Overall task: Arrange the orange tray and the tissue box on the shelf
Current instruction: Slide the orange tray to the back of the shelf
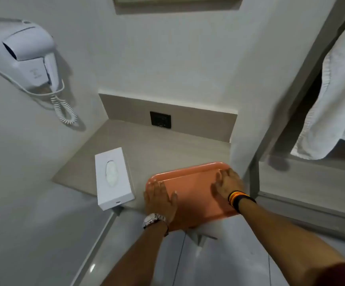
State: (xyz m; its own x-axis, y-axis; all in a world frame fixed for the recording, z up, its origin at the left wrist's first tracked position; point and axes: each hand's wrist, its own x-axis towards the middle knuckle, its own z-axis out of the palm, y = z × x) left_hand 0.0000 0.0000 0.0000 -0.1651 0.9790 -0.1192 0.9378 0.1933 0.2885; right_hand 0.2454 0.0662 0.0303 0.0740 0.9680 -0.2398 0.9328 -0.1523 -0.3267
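The orange tray (192,193) is a flat, salmon-orange rectangle with rounded corners and a low raised rim, its surface plain and matte. It lies at the front right of the beige shelf (163,153), its far right corner close against the white wall that bounds the shelf on that side, and its near edge juts out past the shelf's front edge. The left hand (160,200) lies palm down on the tray's near left part, fingers spread and flat with nothing clasped, their tips reaching the tray's left rim; a silver watch (154,219) sits on that wrist. The right hand (228,183) also rests flat and open on the tray, at its right end, fingers stretched toward the far rim, with orange, yellow and black bands (239,198) around the wrist. Just left of the tray, apart from it, the tissue box (114,177) stands on the shelf: a white oblong box with an oval opening on top through which a white tissue shows, its near end poking over the shelf's front edge. Behind the tray a dark socket plate (160,120) is set in the shelf's back panel. Up on the wall left of the tray hangs a white hair dryer (23,52) with a coiled cord, and a white towel (336,96) hangs to the tray's right.
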